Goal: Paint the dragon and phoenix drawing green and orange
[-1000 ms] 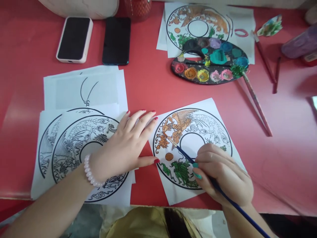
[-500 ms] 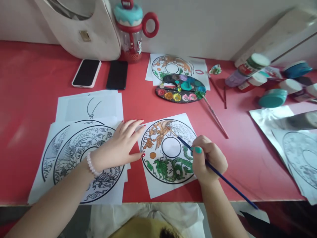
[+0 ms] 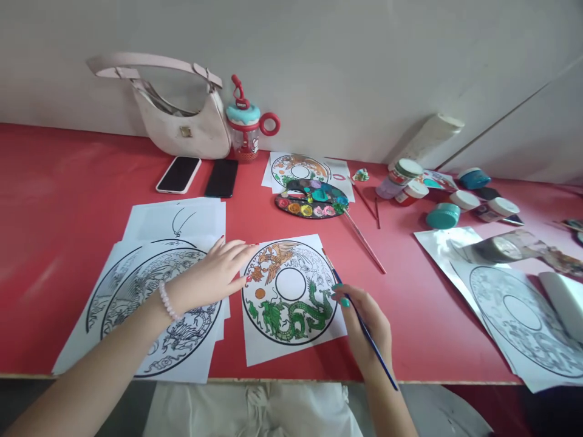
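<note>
My right hand [image 3: 364, 321] is closed on a thin blue paintbrush [image 3: 353, 315], whose tip lies just past the right edge of a partly coloured round dragon-and-phoenix drawing [image 3: 291, 294] on white paper. My left hand [image 3: 218, 270] lies flat with fingers spread, pressing on the left edge of that sheet and on a stack of uncoloured black-line drawings [image 3: 150, 291]. A bead bracelet is on my left wrist.
A paint palette [image 3: 312, 199] with a brush [image 3: 364, 233] lies behind, over another coloured drawing [image 3: 298, 167]. Two phones [image 3: 180, 173], a white handbag [image 3: 182, 124] and a bottle [image 3: 243, 130] stand at the wall. Paint jars [image 3: 444, 213] and more sheets [image 3: 514, 303] lie right.
The view has risen and pulled back, showing the wall and the jars. My right hand has drawn the brush off the drawing to its right edge. The left hand has stayed in place.
</note>
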The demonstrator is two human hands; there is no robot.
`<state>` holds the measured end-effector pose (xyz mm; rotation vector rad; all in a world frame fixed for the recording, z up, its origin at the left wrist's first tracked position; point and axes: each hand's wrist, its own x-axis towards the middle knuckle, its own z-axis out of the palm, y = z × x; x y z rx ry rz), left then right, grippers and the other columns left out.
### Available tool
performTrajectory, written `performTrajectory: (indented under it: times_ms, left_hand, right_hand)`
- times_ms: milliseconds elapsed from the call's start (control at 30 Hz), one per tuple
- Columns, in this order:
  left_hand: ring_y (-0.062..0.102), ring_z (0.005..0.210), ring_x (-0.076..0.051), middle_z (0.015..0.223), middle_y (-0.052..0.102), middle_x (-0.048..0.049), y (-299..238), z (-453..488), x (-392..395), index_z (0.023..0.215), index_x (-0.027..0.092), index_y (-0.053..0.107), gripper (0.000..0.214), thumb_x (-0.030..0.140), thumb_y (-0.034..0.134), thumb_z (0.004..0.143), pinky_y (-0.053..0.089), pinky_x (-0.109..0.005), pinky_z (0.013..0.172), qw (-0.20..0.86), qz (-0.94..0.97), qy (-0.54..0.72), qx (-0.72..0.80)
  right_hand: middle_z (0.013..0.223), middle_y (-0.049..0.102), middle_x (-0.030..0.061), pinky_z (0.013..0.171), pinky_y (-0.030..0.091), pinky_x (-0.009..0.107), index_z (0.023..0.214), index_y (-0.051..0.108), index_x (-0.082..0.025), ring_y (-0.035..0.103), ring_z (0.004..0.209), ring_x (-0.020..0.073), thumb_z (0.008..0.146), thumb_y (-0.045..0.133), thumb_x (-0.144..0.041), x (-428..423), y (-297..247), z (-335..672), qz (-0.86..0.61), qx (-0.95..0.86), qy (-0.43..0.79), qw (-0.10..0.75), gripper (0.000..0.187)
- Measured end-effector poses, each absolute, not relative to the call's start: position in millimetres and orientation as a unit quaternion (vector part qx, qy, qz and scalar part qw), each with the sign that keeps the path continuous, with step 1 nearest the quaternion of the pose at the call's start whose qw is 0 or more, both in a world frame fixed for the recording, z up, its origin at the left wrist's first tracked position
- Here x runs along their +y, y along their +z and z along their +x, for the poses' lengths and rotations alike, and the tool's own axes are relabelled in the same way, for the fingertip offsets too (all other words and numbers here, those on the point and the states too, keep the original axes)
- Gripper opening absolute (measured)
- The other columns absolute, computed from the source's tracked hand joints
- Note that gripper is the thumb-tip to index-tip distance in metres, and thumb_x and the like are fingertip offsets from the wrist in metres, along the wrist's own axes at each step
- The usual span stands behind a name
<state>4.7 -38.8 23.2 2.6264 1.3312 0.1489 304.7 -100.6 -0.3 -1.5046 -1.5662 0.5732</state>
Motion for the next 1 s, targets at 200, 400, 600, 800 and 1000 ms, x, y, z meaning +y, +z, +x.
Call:
performTrajectory:
  times_ms: [200, 400, 600, 800, 1000]
  left_hand:
    - [0.05, 0.119, -0.023, 0.124, 0.056, -0.0083, 35.8, 9.7, -66.5, 0.143, 0.024, 0.027, 0.051, 0.025, 0.04, 0.094, 0.028, -0.051, 0.111, 0.07, 0.891, 0.029, 0.447]
    - [0.053, 0.117, -0.021, 0.126, 0.057, -0.0039, 27.2, 3.5, -98.4, 0.14, 0.027, 0.033, 0.045, 0.028, 0.04, 0.096, 0.031, -0.049, 0.111, 0.106, 0.881, 0.069, 0.456]
    - [0.039, 0.13, -0.028, 0.139, 0.045, -0.0105, -1.7, 7.5, -132.4, 0.143, 0.02, 0.027, 0.056, 0.034, 0.045, 0.092, 0.037, -0.051, 0.107, 0.059, 0.82, 0.168, 0.544]
    - [0.039, 0.129, -0.032, 0.141, 0.044, -0.0097, -2.9, 19.7, -145.8, 0.144, 0.022, 0.026, 0.068, 0.049, 0.052, 0.087, 0.037, -0.054, 0.105, 0.06, 0.825, 0.144, 0.543]
    - [0.036, 0.131, -0.033, 0.145, 0.04, -0.0081, -4.4, 22.9, -146.5, 0.147, 0.022, 0.022, 0.07, 0.047, 0.051, 0.088, 0.033, -0.056, 0.107, 0.058, 0.828, 0.115, 0.546]
  right_hand:
    - [0.088, 0.071, 0.002, 0.06, 0.051, 0.021, 0.097, 0.062, -0.023, 0.068, 0.08, 0.0159, 0.089, 0.046, -0.034, -120.6, -7.3, 309.9, -0.64, -0.622, 0.213, 0.399, 0.021]
    - [0.088, 0.072, 0.0028, 0.065, 0.053, 0.023, 0.098, 0.062, -0.023, 0.068, 0.082, 0.0169, 0.087, 0.046, -0.036, -131.7, -11.7, 311.9, -0.637, -0.609, 0.236, 0.411, 0.023]
    - [0.084, 0.069, 0.0037, 0.067, 0.05, 0.025, 0.093, 0.061, -0.021, 0.065, 0.08, 0.0172, 0.085, 0.053, -0.034, -136.4, -10.6, 309.8, -0.62, -0.583, 0.277, 0.446, 0.018]
    - [0.058, 0.053, -0.0008, 0.051, 0.041, 0.023, 0.065, 0.053, -0.019, 0.05, 0.054, 0.0115, 0.084, 0.057, -0.034, -119.1, 1.6, 299.3, -0.552, -0.597, 0.322, 0.485, 0.025]
    - [0.057, 0.05, -0.0021, 0.048, 0.039, 0.022, 0.07, 0.049, -0.019, 0.047, 0.052, 0.0107, 0.086, 0.056, -0.034, -108.2, -8.0, 293.3, -0.575, -0.563, 0.349, 0.48, 0.022]
